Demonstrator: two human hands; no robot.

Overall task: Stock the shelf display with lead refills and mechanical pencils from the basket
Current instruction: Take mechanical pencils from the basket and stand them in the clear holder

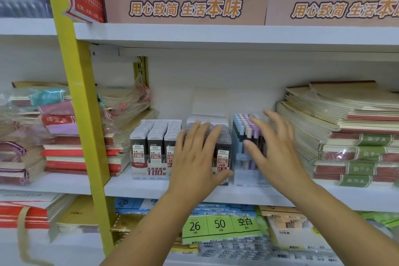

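Note:
On the middle shelf stand two display boxes of lead refills and a clear box of mechanical pencils. The left refill box holds 0.5 packs in three rows. My left hand lies flat with straight fingers over the front of the second refill box, marked 0.7 HB. My right hand is spread open against the pastel mechanical pencils in their clear box, covering its right side. Neither hand holds anything. The basket is not in view.
Stacks of wrapped notebooks press close on the right, and more stacks sit on the left past a yellow upright. Brown cartons fill the shelf above. Paper packs lie on the shelf below.

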